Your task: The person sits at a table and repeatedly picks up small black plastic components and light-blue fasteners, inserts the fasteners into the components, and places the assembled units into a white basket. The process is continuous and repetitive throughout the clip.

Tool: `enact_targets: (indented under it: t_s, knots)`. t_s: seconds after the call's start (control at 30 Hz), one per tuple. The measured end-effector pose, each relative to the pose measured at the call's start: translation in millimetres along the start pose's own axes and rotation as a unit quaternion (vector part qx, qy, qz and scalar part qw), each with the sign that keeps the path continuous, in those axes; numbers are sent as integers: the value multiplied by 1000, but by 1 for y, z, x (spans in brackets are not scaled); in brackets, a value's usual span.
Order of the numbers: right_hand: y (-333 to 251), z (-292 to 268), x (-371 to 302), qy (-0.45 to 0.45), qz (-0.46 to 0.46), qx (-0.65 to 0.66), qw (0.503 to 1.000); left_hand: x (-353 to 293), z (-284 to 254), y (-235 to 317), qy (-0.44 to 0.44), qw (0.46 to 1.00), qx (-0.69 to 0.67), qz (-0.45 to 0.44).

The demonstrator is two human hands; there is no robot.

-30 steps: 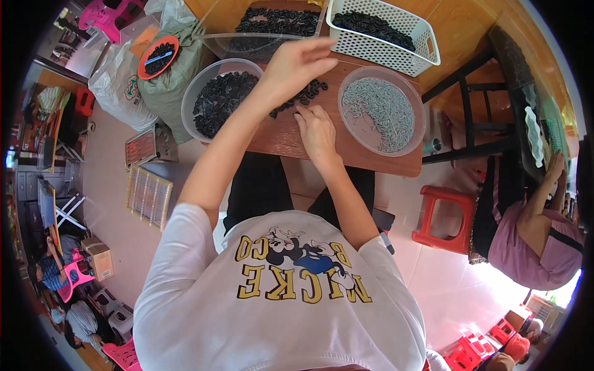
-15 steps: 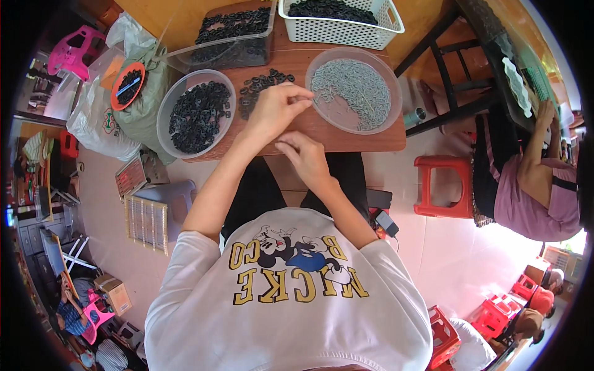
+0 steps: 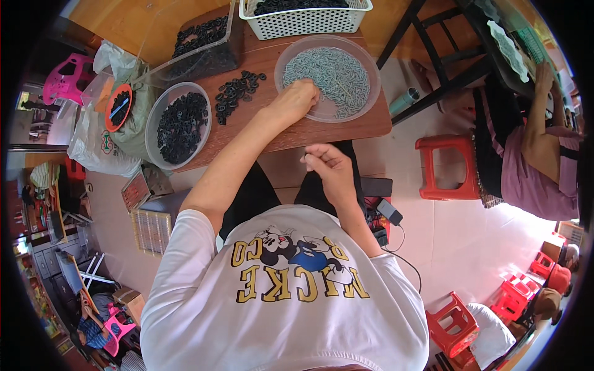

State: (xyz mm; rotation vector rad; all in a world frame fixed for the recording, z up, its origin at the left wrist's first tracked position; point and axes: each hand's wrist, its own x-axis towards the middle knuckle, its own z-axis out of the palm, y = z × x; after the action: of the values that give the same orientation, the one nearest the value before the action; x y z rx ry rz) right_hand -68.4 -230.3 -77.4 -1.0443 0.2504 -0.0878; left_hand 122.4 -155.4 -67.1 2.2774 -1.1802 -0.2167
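Observation:
My left hand (image 3: 298, 101) reaches over the near left rim of a round see-through tub (image 3: 375, 86) of small silvery screws (image 3: 346, 77). Its fingers are bent together at the screws, and what they pinch is hidden. Just off the table's near edge, above my lap, my right hand (image 3: 332, 170) is closed, thumb against forefinger; a tiny dark bit may show at the tips. Small black plastic parts (image 3: 236, 93) lie loose on the wooden table (image 3: 260, 59), left of my left hand. More black parts (image 3: 182, 127) fill a second round tub (image 3: 150, 133) further left.
Behind stand a see-through box (image 3: 232, 52) of black parts and a white perforated basket (image 3: 303, 26). Left of the table, sacks (image 3: 133, 139) bear an orange plate (image 3: 119, 117). A red stool (image 3: 447, 167) stands at right, near another person (image 3: 535, 167) at a dark table.
My left hand has moved from above the loose black parts into the screw tub. My right hand has drawn back and right, away from the table edge. The view has shifted a little.

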Motion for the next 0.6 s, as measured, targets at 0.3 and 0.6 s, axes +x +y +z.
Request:
enact_targets:
  t_s: [0.3,0.6]
  knots:
    - [-30,0,15,38,-15,78,996,-42,-31,17,81,880,-437,-165]
    - [-20,33,20,3,-13,46,999,-141,-24,34,143,614,-742,-229]
